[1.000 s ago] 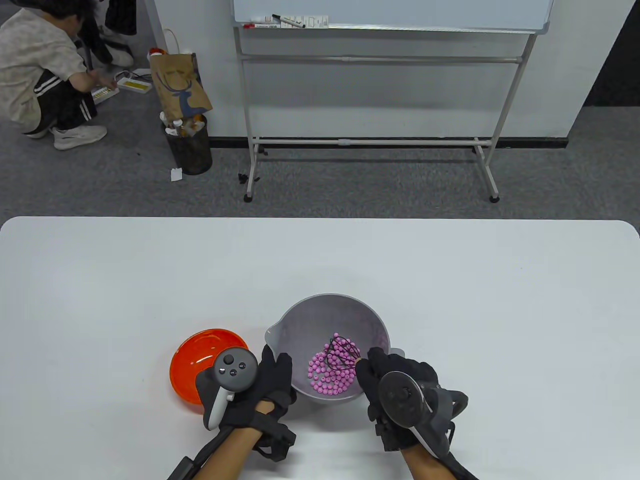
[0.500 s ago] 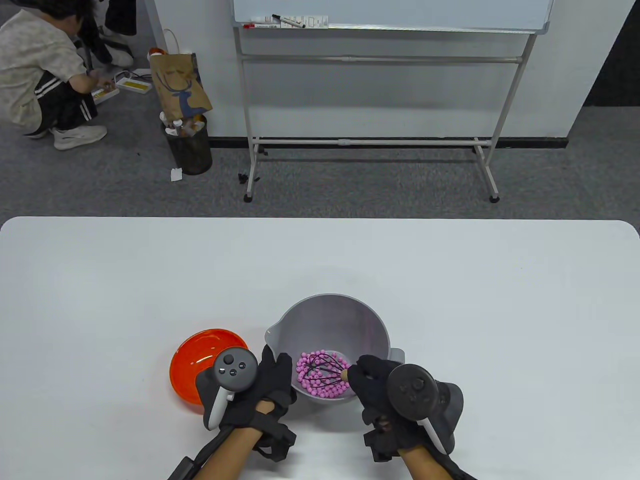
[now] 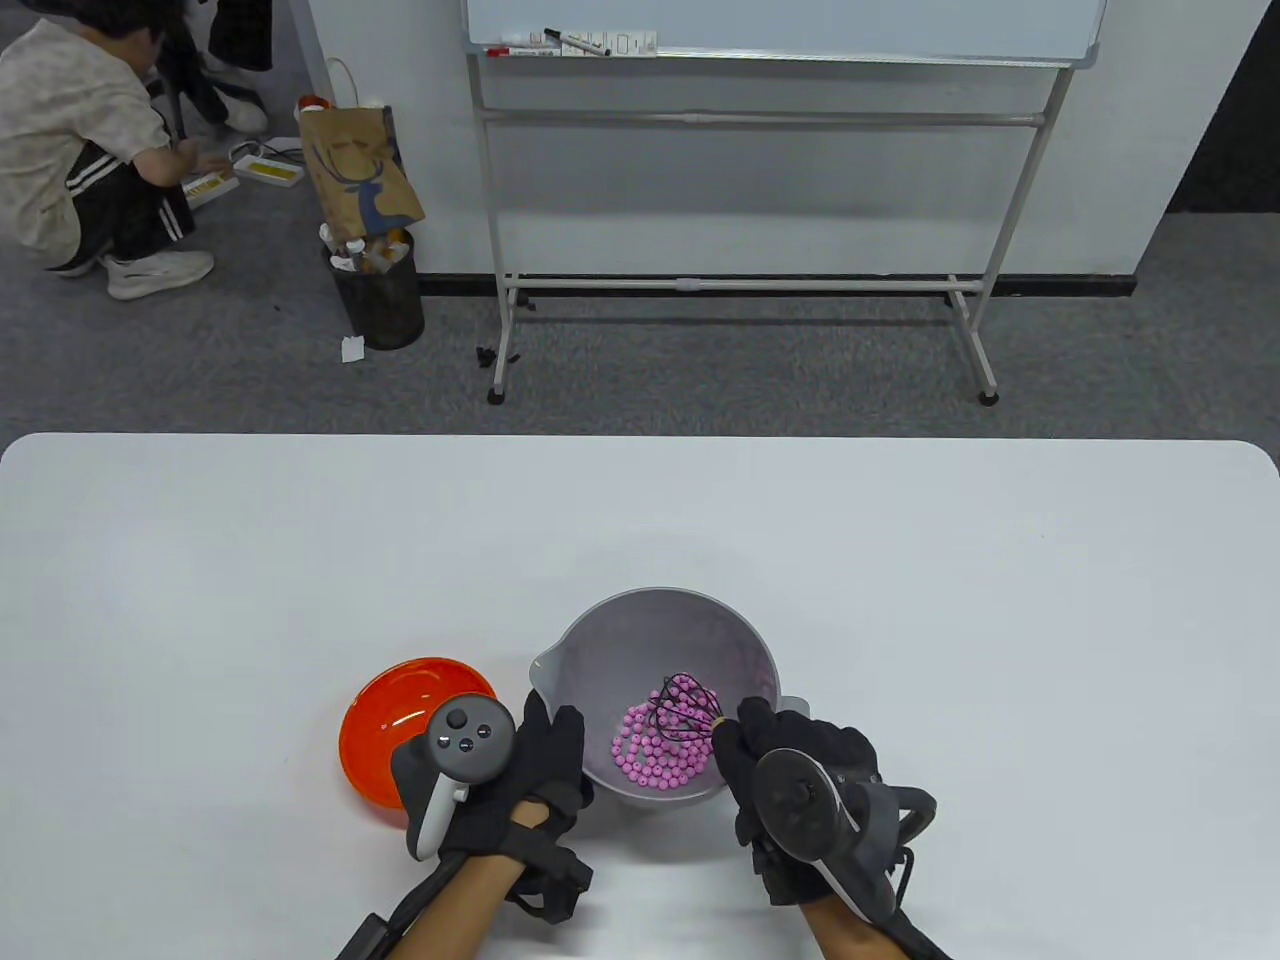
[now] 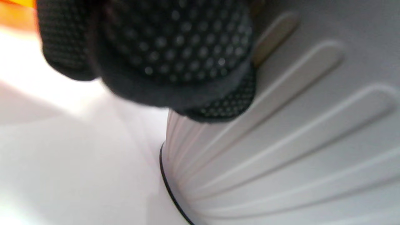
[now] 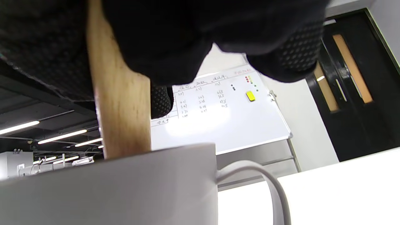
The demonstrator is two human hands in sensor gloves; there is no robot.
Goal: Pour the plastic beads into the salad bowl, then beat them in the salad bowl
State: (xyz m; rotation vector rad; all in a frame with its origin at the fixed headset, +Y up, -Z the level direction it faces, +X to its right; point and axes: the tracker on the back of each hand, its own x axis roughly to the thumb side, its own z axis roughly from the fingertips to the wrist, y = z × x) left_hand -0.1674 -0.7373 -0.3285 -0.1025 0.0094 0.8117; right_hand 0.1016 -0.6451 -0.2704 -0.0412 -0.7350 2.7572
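A grey salad bowl (image 3: 600,640) with a spout and a side handle stands near the table's front edge. Several pink beads (image 3: 655,755) lie in its bottom. My right hand (image 3: 770,750) grips the wooden handle (image 5: 120,115) of a black whisk (image 3: 685,705), whose wires sit among the beads. My left hand (image 3: 545,745) rests against the bowl's left outer wall (image 4: 297,140), fingers laid along the ribbed side. The bowl's handle (image 5: 265,184) shows in the right wrist view.
An orange dish (image 3: 385,715) lies left of the bowl, partly under my left hand's tracker. Bare white table (image 3: 900,560) spreads beyond and to both sides. A whiteboard stand (image 3: 740,280), a bin and a crouching person are on the floor behind.
The whisk swung from the bowl's middle right to its near left and back to the right. My right hand turned with it. The left hand stayed on the bowl.
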